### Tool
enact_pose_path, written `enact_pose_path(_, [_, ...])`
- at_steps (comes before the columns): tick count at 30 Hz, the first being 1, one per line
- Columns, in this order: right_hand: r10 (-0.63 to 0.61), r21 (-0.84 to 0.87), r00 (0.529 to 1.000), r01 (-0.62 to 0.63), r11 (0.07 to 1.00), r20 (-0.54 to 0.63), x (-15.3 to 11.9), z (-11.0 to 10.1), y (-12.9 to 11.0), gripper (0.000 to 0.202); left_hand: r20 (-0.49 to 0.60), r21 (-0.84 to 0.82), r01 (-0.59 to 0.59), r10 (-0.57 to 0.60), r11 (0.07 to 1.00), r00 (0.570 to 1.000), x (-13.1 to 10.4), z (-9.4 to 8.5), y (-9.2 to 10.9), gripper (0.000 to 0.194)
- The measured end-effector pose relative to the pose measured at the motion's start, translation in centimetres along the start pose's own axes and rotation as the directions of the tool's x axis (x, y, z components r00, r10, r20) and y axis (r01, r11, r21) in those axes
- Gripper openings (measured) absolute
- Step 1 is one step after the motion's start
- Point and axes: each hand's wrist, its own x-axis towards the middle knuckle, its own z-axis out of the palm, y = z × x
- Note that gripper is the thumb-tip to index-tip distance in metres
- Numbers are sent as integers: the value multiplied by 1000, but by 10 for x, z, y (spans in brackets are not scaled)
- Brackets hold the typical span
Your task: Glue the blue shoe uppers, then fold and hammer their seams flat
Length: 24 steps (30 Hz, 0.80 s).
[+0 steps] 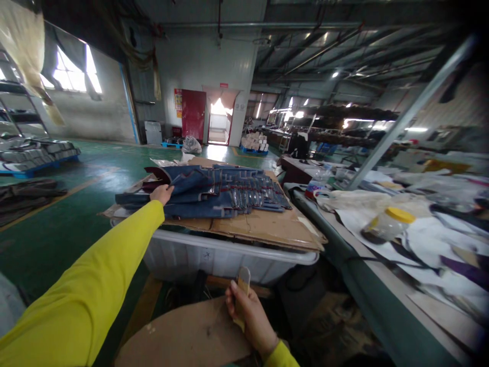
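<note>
My left hand [162, 194] reaches out, its fingers closed on the near left end of a stack of blue denim pieces [194, 183]. Dark red cloth [158, 176] shows beside that hand. The denim lies on a flattened cardboard sheet [263, 227] laid over a white plastic tub [179, 252]. Lower down and closer to me, my right hand [252, 313] is wrapped around a flat strip with a rounded tip [243, 278], held nearly upright. What the strip is made of I cannot tell. Just below is a brown board with a curved edge [191, 331].
To the right runs a long table [367, 262] with white sheets and a clear jar with a yellow lid [393, 224]. A slanted metal post [412, 112] rises from it. Green floor [95, 173] lies at left, with loaded pallets [34, 155] and dark cloth [26, 199].
</note>
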Motion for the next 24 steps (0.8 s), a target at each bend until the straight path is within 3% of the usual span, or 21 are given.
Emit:
enact_pose_path(3, [7, 26, 1000, -7, 1000, 2, 0, 2, -1, 46, -153, -49, 6, -14, 999, 988, 13, -36, -1, 39])
enact_pose_path(6, [3, 48, 1000, -3, 999, 13, 0, 5, 0, 45, -352, -98, -52, 14, 994, 936, 25, -92, 2, 44])
enact_pose_path(9, [-24, 55, 998, 21, 998, 51, 0, 7, 1, 43, -562, -87, -228, 141, 970, 815, 27, -164, 9, 47])
enact_pose_path(11, [-37, 60, 997, 33, 998, 64, -2, 6, 1, 40, -651, 39, -396, 324, 917, 686, 17, -217, 17, 52])
enact_pose_path(14, [-46, 75, 997, 41, 996, 66, -5, 3, -1, 36, -674, 235, -525, 526, 818, 519, -13, -293, 33, 62])
enact_pose_path(16, [-46, 58, 997, 43, 997, 59, -7, 7, -7, 37, -674, 309, -567, 596, 764, 436, -36, -336, 45, 63])
enact_pose_path(18, [-82, 10, 995, 82, 997, 57, -8, 21, -20, 41, -660, 348, -605, 645, 716, 384, -59, -367, 59, 70])
enact_pose_path(19, [-116, -12, 991, 117, 993, 62, -9, 32, -29, 44, -650, 346, -620, 656, 705, 384, -70, -376, 67, 72])
enact_pose_path(20, [-166, -20, 983, 168, 986, 78, -8, 45, -39, 45, -635, 325, -626, 654, 708, 410, -81, -381, 75, 71])
enact_pose_path(22, [-247, 42, 965, 244, 969, 91, -6, 71, -58, 46, -599, 245, -616, 617, 748, 511, -105, -377, 91, 62])
enact_pose_path(24, [-299, 165, 944, 276, 947, 138, 0, 91, -71, 48, -565, 132, -592, 551, 795, 614, -128, -362, 102, 48])
